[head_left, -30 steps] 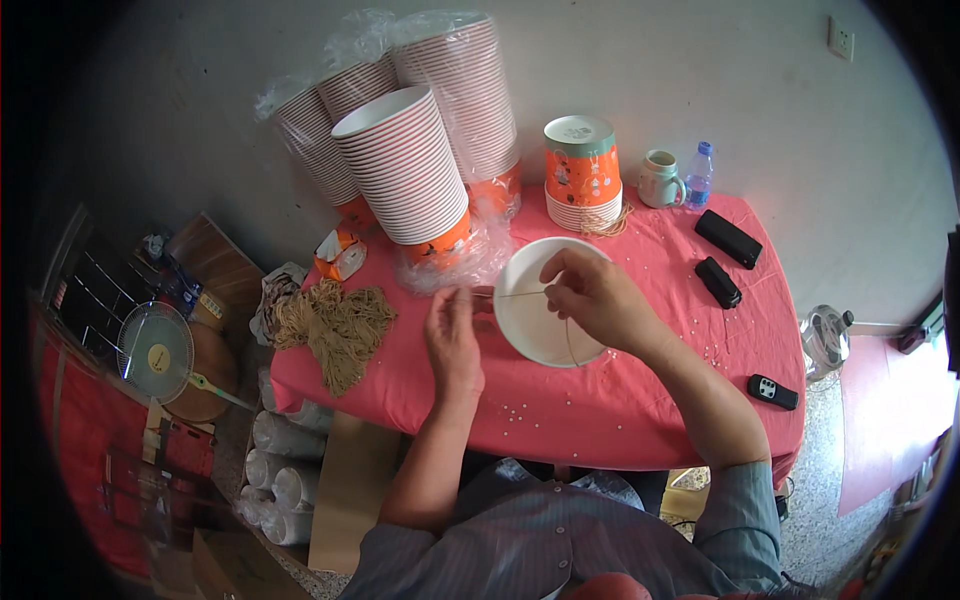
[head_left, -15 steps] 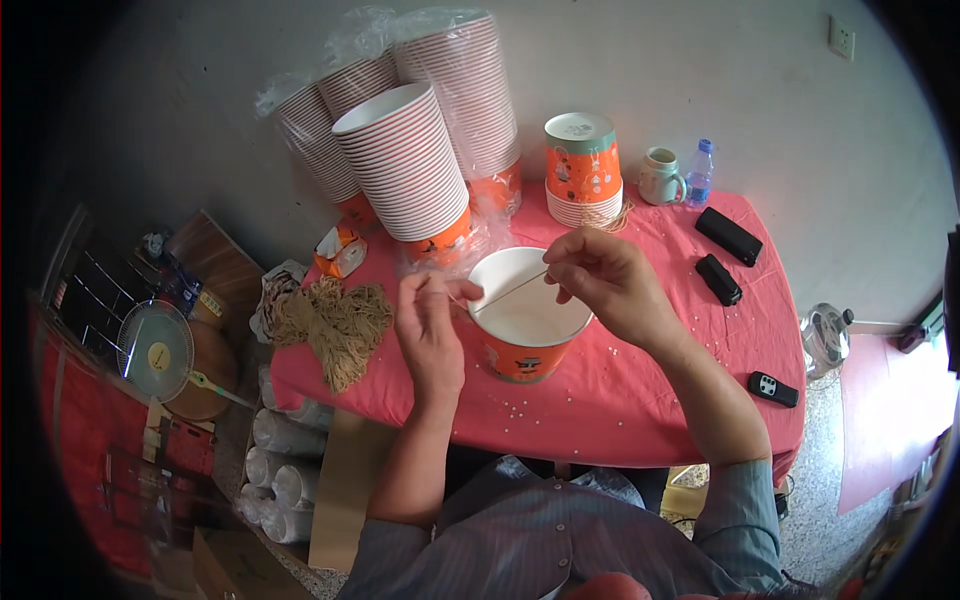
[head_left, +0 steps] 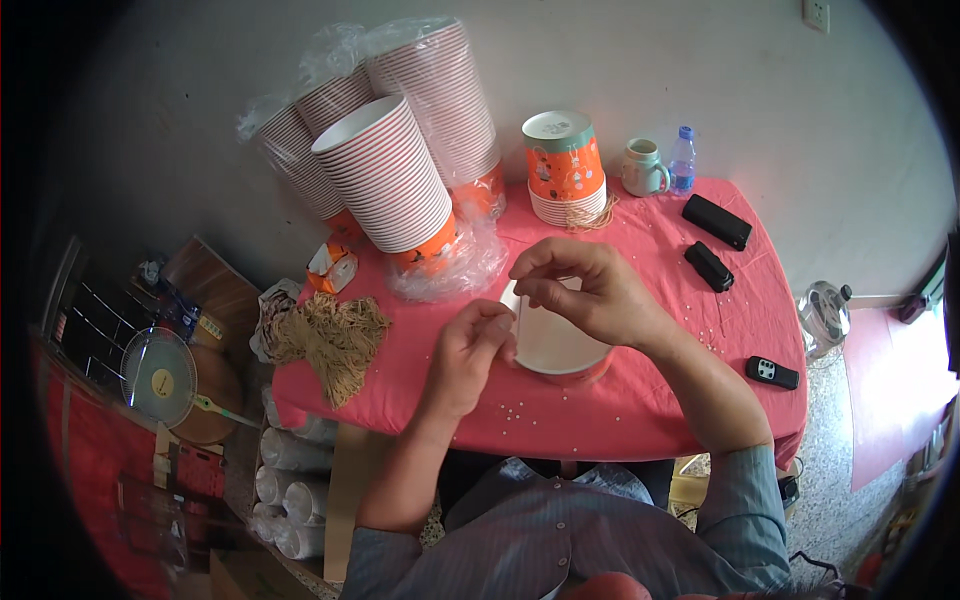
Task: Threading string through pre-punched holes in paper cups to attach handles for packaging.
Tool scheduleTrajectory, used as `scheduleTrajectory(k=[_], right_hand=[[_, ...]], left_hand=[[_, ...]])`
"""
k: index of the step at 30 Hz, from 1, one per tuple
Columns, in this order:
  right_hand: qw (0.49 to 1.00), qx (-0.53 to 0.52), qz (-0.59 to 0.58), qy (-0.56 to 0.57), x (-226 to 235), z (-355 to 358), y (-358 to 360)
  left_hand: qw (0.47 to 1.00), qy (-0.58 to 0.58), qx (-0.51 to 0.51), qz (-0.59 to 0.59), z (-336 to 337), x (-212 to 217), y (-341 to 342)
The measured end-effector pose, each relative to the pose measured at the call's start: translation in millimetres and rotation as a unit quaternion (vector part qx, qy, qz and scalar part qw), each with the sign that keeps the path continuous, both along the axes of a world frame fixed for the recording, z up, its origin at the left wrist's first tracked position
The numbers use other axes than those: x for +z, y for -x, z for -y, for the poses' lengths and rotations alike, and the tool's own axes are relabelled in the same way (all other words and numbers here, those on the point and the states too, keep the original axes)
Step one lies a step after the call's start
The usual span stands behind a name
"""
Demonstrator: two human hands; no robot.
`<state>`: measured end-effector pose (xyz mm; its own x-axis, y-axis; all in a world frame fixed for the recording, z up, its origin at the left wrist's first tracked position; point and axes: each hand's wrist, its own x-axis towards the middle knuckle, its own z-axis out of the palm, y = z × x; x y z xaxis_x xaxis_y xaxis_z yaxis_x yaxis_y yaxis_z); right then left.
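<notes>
My left hand [head_left: 465,358] and my right hand [head_left: 590,298] are raised over a paper bucket [head_left: 552,340], white inside and orange outside. Each hand pinches with thumb and fingertips. A thin piece of twine runs between the pinched fingers, hard to make out against the white bucket. My right hand is the higher one and partly covers the bucket's far rim; my left hand is by its left side. To the left lies a loose bundle of tan twine [head_left: 340,345]. White bits [head_left: 518,412] are scattered on the red tablecloth [head_left: 640,420] near the bucket.
Tall nested bucket stacks [head_left: 385,175], some in clear plastic, stand at the back left. Farther right are an upside-down bucket stack [head_left: 563,165], a mug [head_left: 643,168] and a water bottle [head_left: 682,160]. Two black devices [head_left: 716,222] and a remote [head_left: 772,373] lie on the right.
The hands have come closer together, the left moving right. The twine, stretched slanting across the bucket before, now spans a short, steep gap. The view has shifted slightly.
</notes>
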<state>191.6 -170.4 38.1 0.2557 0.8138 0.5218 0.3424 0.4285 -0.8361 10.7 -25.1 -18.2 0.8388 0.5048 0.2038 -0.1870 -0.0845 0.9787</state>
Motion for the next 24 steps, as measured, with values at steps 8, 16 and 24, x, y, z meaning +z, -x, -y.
scheduleTrajectory(k=[8,16,24], right_hand=[[1.000,-0.014,-0.002,0.023,-3.3,3.0,-12.6],[0.999,-0.027,0.031,0.013,-6.4,-2.6,-11.6],[0.986,-0.131,0.086,0.059,-13.7,-10.6,-10.5]], left_hand=[[0.991,0.114,-0.037,-0.053,-7.7,16.2,-16.0],[0.978,-0.061,-0.119,-0.159,-13.4,34.7,-17.5],[0.968,-0.109,-0.163,-0.159,-15.1,36.2,-17.5]])
